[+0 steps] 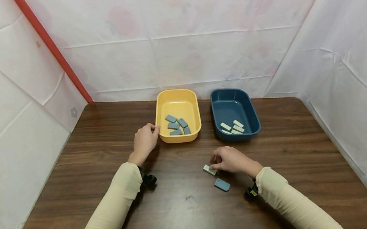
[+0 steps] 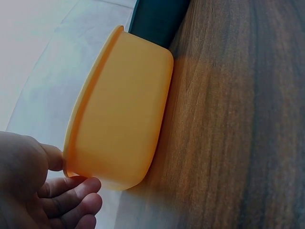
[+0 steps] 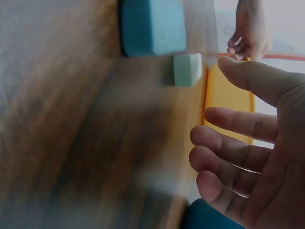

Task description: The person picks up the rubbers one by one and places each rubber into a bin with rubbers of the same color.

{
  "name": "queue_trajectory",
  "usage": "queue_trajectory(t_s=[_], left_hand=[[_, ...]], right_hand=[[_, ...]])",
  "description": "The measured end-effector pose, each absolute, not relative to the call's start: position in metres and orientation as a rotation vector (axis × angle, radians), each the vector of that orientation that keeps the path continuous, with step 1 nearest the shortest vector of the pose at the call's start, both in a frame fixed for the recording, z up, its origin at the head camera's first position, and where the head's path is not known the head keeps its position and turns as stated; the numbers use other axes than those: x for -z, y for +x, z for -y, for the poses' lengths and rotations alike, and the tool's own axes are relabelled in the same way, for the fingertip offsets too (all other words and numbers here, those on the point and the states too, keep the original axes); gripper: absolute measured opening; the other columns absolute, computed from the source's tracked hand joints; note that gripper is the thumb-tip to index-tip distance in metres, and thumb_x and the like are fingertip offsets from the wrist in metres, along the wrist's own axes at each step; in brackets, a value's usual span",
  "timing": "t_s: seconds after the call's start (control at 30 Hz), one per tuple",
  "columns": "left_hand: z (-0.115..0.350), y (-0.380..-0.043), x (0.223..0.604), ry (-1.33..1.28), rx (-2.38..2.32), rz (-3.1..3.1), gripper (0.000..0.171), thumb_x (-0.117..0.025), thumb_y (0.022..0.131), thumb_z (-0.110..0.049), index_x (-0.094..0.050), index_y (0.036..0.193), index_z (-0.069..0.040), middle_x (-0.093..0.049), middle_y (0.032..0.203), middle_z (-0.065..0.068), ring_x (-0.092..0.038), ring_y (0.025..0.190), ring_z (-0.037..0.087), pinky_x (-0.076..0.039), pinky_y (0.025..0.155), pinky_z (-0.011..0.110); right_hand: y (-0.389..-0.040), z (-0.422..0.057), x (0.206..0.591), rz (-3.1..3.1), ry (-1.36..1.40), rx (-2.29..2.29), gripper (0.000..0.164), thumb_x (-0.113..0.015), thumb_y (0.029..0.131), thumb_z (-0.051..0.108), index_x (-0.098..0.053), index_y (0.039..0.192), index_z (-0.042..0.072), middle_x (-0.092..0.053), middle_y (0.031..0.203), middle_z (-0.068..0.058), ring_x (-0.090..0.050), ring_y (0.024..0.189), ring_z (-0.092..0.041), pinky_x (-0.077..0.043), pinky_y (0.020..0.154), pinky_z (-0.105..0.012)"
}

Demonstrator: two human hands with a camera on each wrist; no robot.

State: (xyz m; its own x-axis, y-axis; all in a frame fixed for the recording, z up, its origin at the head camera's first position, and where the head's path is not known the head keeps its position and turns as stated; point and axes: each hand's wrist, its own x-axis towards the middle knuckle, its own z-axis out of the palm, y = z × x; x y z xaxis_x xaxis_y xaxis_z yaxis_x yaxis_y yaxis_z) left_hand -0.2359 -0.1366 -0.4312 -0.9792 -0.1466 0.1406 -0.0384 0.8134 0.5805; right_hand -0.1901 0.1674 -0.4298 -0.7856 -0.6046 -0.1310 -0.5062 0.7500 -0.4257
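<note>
My left hand point(image 1: 145, 138) pinches the near left rim of a yellow bin point(image 1: 181, 138), thumb at the lip and fingers beneath it in the left wrist view. Inside that bin lie several grey-blue erasers point(image 1: 173, 126). My right hand point(image 1: 232, 159) hovers just over a pale green eraser point(image 1: 206, 168) on the table. In the right wrist view its thumb and fingers stand apart, holding nothing, and the pale green eraser point(image 3: 187, 69) shows beyond the fingertips. A blue eraser point(image 1: 222, 185) with one rounded end lies nearer me.
To the right of the yellow bin stands a dark blue bin point(image 1: 238, 136) with several pale green erasers point(image 1: 238, 123) in it. Both bins are at the back of the brown wooden table point(image 1: 169, 217). White patterned sheets point(image 1: 176, 61) hang behind and along the sides.
</note>
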Motion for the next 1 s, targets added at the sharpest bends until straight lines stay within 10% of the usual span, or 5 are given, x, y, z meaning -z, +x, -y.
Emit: queue_trajectory(t_s=[1.0], left_hand=[[0.1380, -0.2385, 0.4333, 0.139, 0.916, 2.825, 0.037, -0.045, 0.092, -0.040, -0.064, 0.095, -0.008, -0.066, 0.080, 0.008, -0.057, 0.066, 0.023, -0.043, 0.060, 0.031]], right_hand=[[-0.1823, -0.1602, 0.4316, -2.668, -0.974, 0.494, 0.007, -0.066, 0.080, 0.027, -0.065, 0.075, 0.022, -0.053, 0.061, 0.013, -0.046, 0.055, -0.002, -0.039, 0.053, -0.019]])
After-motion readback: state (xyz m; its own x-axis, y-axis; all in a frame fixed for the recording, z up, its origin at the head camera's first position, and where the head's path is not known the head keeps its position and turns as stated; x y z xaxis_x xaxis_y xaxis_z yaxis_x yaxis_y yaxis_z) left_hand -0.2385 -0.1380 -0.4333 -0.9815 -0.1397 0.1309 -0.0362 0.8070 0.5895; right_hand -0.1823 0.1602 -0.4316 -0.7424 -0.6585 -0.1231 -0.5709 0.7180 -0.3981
